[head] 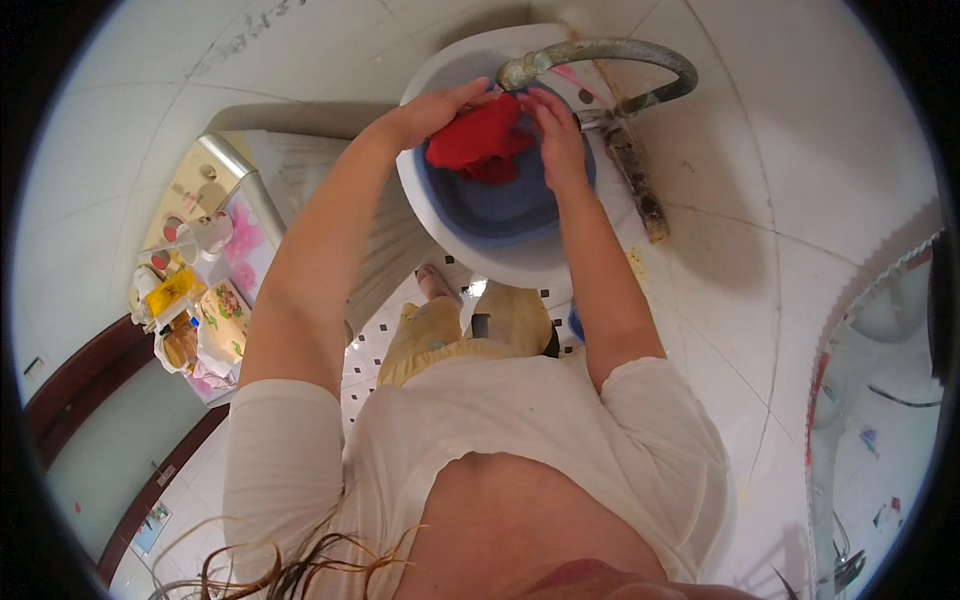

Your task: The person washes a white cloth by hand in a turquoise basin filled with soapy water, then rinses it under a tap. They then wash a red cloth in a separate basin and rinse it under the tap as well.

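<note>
A bunched red cloth (476, 142) is over a blue plastic basin (499, 217), which sits inside a white washbasin (420, 202). My left hand (435, 112) has hold of the cloth along its upper left side, with part of the fingers hidden. At the cloth's upper right edge, the fingertips of my right hand (553, 127) meet it; whether they grip it is not clear. The mouth of a curved, corroded metal faucet (615, 51) hangs just above, between both hands. Whether water runs from it cannot be told.
Left of the washbasin stands a covered appliance or cabinet (259, 187), its top bearing a white cup (196, 238), a yellow container (171, 292) and bags. A worn ledge-like fitting (637, 184) lies right of the basin. A mirror (870, 420) is at far right, dark-dotted floor tiles (367, 352) below.
</note>
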Demonstrator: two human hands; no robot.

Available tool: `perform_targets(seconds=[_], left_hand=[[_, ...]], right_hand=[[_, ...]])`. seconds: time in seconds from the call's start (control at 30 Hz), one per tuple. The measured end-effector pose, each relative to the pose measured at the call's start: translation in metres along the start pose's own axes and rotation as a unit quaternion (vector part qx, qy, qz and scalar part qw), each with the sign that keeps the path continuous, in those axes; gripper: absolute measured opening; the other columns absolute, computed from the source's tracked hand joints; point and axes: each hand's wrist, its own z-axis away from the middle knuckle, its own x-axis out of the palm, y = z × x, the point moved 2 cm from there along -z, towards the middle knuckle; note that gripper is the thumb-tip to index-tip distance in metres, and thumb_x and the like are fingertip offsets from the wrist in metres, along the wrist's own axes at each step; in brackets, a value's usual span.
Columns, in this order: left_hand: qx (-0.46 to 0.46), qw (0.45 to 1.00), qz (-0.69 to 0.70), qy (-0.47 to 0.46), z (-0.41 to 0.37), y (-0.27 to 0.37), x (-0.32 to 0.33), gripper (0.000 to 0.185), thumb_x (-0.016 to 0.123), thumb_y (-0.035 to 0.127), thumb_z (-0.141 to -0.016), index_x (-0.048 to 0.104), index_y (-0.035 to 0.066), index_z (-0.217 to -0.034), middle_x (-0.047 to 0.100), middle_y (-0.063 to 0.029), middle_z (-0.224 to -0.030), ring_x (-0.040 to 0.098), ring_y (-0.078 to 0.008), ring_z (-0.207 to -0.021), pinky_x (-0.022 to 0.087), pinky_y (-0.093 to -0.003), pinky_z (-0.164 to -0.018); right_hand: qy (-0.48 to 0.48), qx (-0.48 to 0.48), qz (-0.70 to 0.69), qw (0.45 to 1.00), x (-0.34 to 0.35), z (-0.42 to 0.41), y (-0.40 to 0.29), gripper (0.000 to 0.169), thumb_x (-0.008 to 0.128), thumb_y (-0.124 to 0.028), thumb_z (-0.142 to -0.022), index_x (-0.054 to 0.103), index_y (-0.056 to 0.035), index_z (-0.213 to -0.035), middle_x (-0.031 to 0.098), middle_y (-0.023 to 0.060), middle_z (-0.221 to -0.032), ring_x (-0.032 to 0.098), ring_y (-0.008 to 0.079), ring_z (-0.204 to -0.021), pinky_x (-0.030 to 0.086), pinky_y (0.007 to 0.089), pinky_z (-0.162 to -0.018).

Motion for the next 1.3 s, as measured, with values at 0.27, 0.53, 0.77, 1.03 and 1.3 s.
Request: perform_targets(seconds=[0.27, 0.53, 0.77, 1.03, 1.3], left_hand=[[0.022, 0.997, -0.072, -0.014, 0.022, 0.015, -0.039, 0.033, 0.052, 0.02, -0.084, 0.056, 0.003, -0.112, 0.062, -0.0047, -0.096, 0.058, -0.0119, -0.082, 0.047, -0.0236, -0.074], [0.018, 0.965, -0.257, 0.046, 0.035, 0.013, -0.069, 0.019, 0.059, 0.021, -0.08, 0.058, 0.002, -0.086, 0.057, -0.0013, -0.075, 0.052, -0.0108, -0.067, 0.043, -0.0254, -0.061], [0.054, 0.875, -0.465, 0.123, 0.051, 0.013, -0.09, 0.024, 0.063, 0.023, -0.076, 0.057, 0.001, -0.08, 0.056, -0.0097, -0.069, 0.053, -0.019, -0.065, 0.042, -0.0324, -0.06], [0.121, 0.781, -0.435, 0.432, 0.034, 0.002, -0.073, 0.02, 0.057, 0.024, -0.075, 0.061, 0.008, -0.087, 0.06, -0.0152, -0.091, 0.058, -0.0286, -0.081, 0.047, -0.037, -0.07], [0.173, 0.807, 0.559, 0.079, -0.023, -0.058, -0.009, 0.036, 0.039, 0.023, -0.093, 0.044, 0.001, -0.121, 0.052, -0.0133, -0.119, 0.05, -0.0272, -0.11, 0.039, -0.0408, -0.095]], right_hand=[[-0.239, 0.011, 0.178, 0.955, 0.009, -0.046, -0.02, 0.026, 0.055, -0.022, -0.087, 0.058, -0.0015, -0.103, 0.06, 0.0032, -0.095, 0.054, 0.0124, -0.087, 0.043, 0.0262, -0.077], [-0.246, 0.018, 0.204, 0.947, 0.02, -0.041, -0.044, 0.02, 0.061, -0.017, -0.082, 0.06, -0.0015, -0.095, 0.061, 0.0036, -0.089, 0.056, 0.0115, -0.081, 0.045, 0.026, -0.072], [-0.237, -0.067, 0.207, 0.947, 0.037, -0.013, -0.071, 0.02, 0.064, -0.014, -0.08, 0.061, -0.0021, -0.096, 0.063, 0.0027, -0.089, 0.057, 0.011, -0.081, 0.046, 0.0251, -0.072], [-0.172, -0.022, 0.286, 0.942, 0.043, 0.025, -0.094, 0.021, 0.06, -0.012, -0.082, 0.059, -0.0035, -0.101, 0.062, 0.0051, -0.096, 0.057, 0.011, -0.086, 0.045, 0.0259, -0.077], [-0.241, -0.192, 0.296, 0.904, 0.043, 0.087, -0.021, 0.018, 0.056, -0.006, -0.078, 0.059, -0.0052, -0.096, 0.06, 0.0143, -0.099, 0.06, 0.0213, -0.084, 0.045, 0.029, -0.076]])
